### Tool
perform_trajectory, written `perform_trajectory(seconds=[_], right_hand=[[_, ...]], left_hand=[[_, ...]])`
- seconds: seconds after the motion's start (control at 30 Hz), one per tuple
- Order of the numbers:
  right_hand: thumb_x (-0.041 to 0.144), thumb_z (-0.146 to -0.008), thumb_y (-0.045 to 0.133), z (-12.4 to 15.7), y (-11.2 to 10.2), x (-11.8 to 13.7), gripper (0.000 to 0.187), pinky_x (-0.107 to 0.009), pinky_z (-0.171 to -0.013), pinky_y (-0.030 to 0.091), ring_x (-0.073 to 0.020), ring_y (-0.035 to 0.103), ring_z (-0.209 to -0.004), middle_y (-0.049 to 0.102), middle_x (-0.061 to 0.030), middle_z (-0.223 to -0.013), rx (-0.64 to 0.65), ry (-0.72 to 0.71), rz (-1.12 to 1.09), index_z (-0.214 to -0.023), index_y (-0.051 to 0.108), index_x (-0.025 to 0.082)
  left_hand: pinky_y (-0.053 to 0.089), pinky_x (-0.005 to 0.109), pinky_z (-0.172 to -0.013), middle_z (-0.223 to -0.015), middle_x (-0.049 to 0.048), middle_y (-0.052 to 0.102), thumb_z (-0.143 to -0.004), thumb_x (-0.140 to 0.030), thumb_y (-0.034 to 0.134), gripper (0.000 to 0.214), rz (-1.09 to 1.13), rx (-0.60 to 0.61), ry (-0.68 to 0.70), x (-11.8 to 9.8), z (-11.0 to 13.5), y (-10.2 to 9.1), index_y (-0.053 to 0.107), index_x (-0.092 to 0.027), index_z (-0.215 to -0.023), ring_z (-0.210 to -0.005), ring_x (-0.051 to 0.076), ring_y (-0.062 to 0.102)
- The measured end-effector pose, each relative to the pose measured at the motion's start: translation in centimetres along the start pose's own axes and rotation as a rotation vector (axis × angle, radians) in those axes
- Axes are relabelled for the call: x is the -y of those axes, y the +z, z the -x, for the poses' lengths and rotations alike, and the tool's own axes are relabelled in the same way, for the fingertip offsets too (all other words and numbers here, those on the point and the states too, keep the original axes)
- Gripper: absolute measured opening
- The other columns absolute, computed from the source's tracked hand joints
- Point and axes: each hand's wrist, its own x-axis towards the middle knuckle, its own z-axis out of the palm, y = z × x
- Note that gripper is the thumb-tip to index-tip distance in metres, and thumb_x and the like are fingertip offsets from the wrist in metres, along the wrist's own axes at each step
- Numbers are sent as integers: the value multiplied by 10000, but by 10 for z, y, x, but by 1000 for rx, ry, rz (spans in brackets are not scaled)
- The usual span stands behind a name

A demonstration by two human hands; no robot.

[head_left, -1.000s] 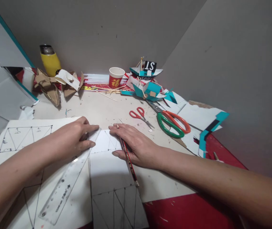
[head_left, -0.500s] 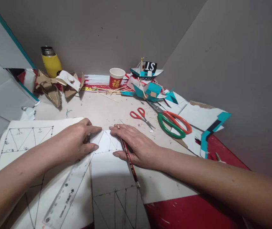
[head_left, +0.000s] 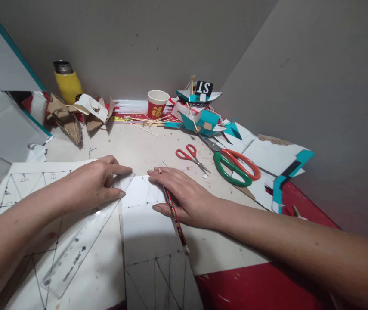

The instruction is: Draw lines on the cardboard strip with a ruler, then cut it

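Observation:
My left hand (head_left: 95,185) grips the upper end of a clear plastic ruler (head_left: 78,249) between thumb and fingers. The ruler slants down to the left across a large sheet with black triangle lines (head_left: 106,267). My right hand (head_left: 187,196) rests on the far end of a white card strip (head_left: 148,230). A red and black pencil (head_left: 176,218) is held in that hand, its point facing away from me and its end towards me. Thin lines are drawn at the strip's far end, with bolder triangles at its near end.
Small red-handled scissors (head_left: 192,157) and large scissors with green and orange handles (head_left: 232,168) lie beyond my right hand. At the back stand a yellow bottle (head_left: 68,87), cardboard boats (head_left: 66,118), a paper cup (head_left: 158,105) and a teal boat (head_left: 203,122). Scrap card (head_left: 264,159) lies at right.
My left hand has drawn the ruler left and slightly towards me, off the card strip's drawn end. My right hand and the pencil have stayed almost still.

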Motion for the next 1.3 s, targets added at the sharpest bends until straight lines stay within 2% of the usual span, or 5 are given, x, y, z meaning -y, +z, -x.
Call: perform_trajectory(seconds=[0.17,0.63,0.9,1.23,1.3], right_hand=[[480,-997,565,0,0,0,577,-598,-1088,470,-374,547,-1344,595,-242,-1421,-21,-22,16,-1425,442,114],[490,-992,570,-1,1,1,592,-607,-1098,456,-358,532,-1364,584,-216,-1445,-6,-4,1,-1462,426,161],[476,-987,578,-1,0,1,576,-613,-1090,460,-370,530,-1361,585,-226,-1439,3,-4,-10,-1441,433,152],[469,-983,589,-2,1,1,567,-619,-1095,455,-381,527,-1357,582,-239,-1434,9,1,-15,-1411,455,121],[466,-984,589,-2,1,2,561,-616,-1093,459,-384,532,-1350,586,-242,-1429,7,-3,-15,-1397,465,108]], left_hand=[[454,349,-755,-1084,62,599,-822,-398,645,559,16,-4,2,-8,-1,5,651,-266,-1365,-830,218,619],[474,349,-784,-1072,77,658,-874,-292,526,521,141,-58,30,-13,-2,9,645,-180,-1369,-798,195,615],[482,342,-745,-992,72,709,-864,-308,575,506,195,-23,-56,-12,0,1,674,-180,-1343,-789,205,624],[486,353,-757,-981,70,735,-840,-360,627,515,272,-30,-66,-8,-3,3,696,-171,-1313,-822,221,640],[487,337,-702,-927,56,735,-828,-378,643,514,303,-37,-106,-9,-2,-1,704,-178,-1297,-749,205,627]])
